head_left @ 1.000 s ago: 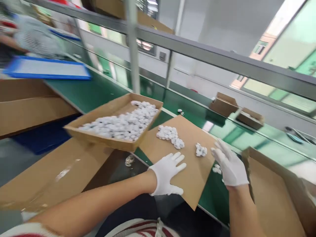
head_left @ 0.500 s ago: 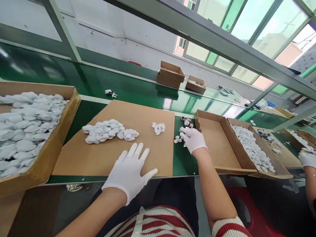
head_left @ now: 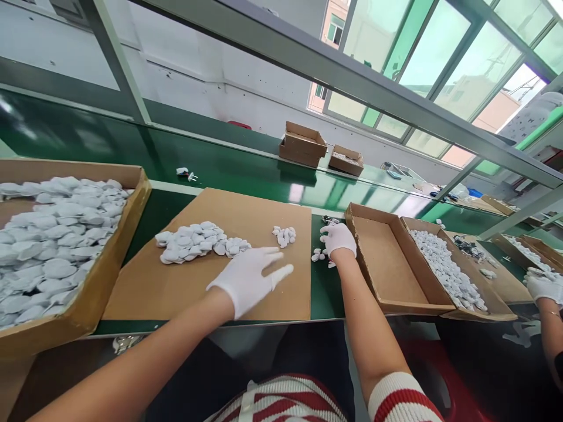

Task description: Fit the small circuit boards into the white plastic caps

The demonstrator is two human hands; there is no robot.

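My left hand, in a white glove, hovers low over a brown cardboard sheet, fingers stretched and thumb apart, holding nothing. Beyond its fingertips sits a small cluster of white pieces. A larger heap of flat white rounded pieces lies to its left. My right hand, also gloved, bends its fingers down over a small pile of dark and white parts on the green table. What its fingertips grip is hidden. A few white parts lie just below them.
A large box of white pieces stands at left. Right of my right hand are a cardboard tray and a box of small white parts. Another person's gloved hand works at far right. A metal beam crosses overhead.
My left hand has moved right and away from me, turning its fingers rightward. My right hand has drawn its fingers in more over the parts pile. The camera view has shifted slightly.
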